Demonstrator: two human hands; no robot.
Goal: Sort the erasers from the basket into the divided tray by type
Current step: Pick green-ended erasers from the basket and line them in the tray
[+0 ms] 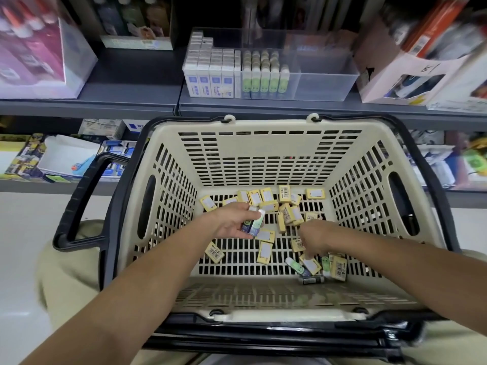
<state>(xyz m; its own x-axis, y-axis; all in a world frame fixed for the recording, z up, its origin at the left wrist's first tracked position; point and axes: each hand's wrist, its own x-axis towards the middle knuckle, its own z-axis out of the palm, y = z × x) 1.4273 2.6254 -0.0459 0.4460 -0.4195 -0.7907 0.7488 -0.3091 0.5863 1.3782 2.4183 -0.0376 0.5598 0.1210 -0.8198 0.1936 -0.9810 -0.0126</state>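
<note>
Centre frame: beige slotted plastic basket (263,154) with black handles, its far wall between hands and shelf. Across its floor, yellow rectangular erasers (264,251); lower right, loose green smiley erasers (295,264). Left hand (232,222) clutching a few green-and-white erasers (254,225). Right hand (315,238) down among the yellow ones, blurred, grip impossible to tell. Upper centre, on a grey metal shelf (131,96): clear divided plastic tray (324,83), white-and-blue boxed erasers (210,75) at left, green-faced erasers (263,77) beside them. Pink carton (31,48) upper left.

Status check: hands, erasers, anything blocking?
Left hand holds green erasers. Right hand down among yellow erasers in basket, hold unclear. Tray on shelf behind basket, nothing in the way.
</note>
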